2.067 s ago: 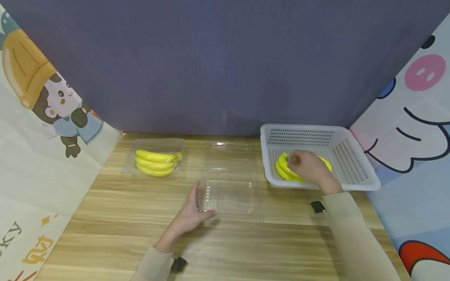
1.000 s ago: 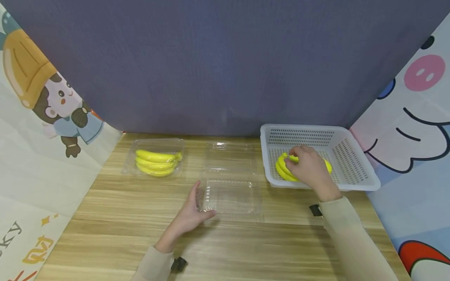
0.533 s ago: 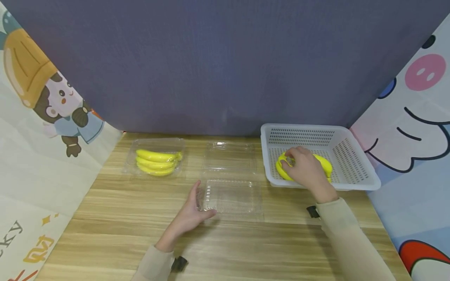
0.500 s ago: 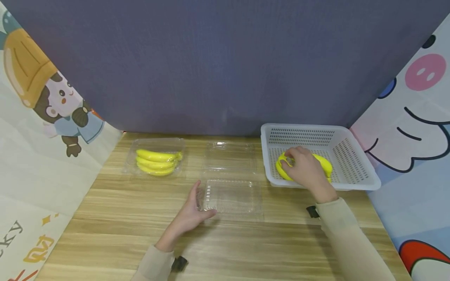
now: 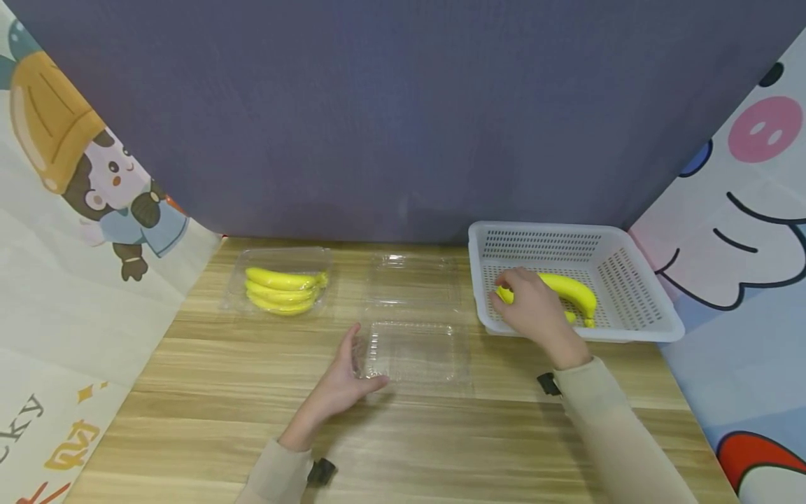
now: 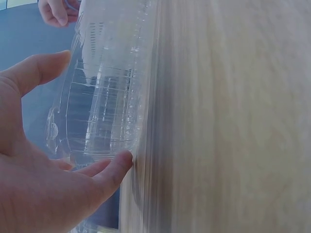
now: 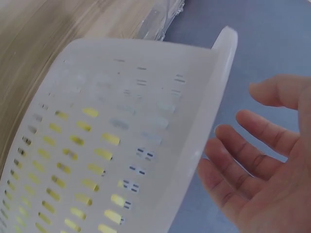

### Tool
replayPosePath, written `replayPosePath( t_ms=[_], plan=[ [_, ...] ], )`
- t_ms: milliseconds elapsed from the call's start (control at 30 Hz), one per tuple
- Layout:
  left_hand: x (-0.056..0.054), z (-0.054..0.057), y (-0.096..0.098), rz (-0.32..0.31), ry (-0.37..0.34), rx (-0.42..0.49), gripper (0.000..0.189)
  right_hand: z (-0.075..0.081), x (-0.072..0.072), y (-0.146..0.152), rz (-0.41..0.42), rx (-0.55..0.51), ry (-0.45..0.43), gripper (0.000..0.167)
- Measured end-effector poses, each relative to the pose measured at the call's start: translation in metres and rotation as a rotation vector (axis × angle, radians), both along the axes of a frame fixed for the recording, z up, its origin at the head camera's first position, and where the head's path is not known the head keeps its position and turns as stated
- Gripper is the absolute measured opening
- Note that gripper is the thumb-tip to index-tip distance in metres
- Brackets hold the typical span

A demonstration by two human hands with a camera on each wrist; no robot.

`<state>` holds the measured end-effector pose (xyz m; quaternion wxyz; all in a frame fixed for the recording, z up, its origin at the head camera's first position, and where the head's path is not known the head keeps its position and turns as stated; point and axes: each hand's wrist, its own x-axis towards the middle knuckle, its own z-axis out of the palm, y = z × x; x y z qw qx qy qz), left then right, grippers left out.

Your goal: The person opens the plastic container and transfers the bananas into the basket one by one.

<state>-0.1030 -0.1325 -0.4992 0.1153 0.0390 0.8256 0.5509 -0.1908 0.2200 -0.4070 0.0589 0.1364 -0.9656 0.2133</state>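
Observation:
My left hand [image 5: 340, 385] rests with spread fingers at the left edge of an open clear plastic clamshell box [image 5: 412, 350]. In the left wrist view, thumb and fingers stand apart around the box's near end [image 6: 104, 107]. My right hand [image 5: 532, 308] is over the left part of a white perforated basket [image 5: 648, 308], above yellow bananas [image 5: 573, 288]. Its fingers partly cover the bananas. In the right wrist view, the right hand [image 7: 257, 160] shows loosely bent fingers with nothing between them, beyond the basket wall [image 7: 146, 73]; yellow shows through the slots.
A lidded clear box [image 5: 236, 287] holding several bananas [image 5: 280, 290] stands at the left on the wooden table [image 5: 441, 448]. A dark grey panel [image 5: 378, 126] rises behind the table, and printed cloths [image 5: 57, 315] flank both sides.
My right hand has shifted left and slightly toward the front within the basket, uncovering more of the banana on the right. The left hand and the clear boxes stay put.

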Motion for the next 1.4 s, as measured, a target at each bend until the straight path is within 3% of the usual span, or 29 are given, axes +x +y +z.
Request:
replayPosePath(
  t_ms=[467, 867, 1267, 1400],
  plan=[
    [0.002, -0.002, -0.01, 0.015, 0.014, -0.015, 0.121, 0.004, -0.002, -0.025, 0.031, -0.058, -0.008, 0.032],
    [0.003, 0.001, -0.019, 0.02, 0.018, -0.034, 0.121, 0.008, -0.008, -0.051, 0.015, -0.084, 0.059, 0.033],
    [-0.001, -0.001, -0.028, 0.007, 0.01, -0.028, 0.121, 0.004, -0.022, -0.08, 0.032, -0.111, 0.028, 0.035],
    [0.0, 0.0, -0.029, 0.005, 0.008, -0.016, 0.121, 0.0, -0.027, -0.09, 0.018, -0.094, -0.017, 0.039]
  ],
)
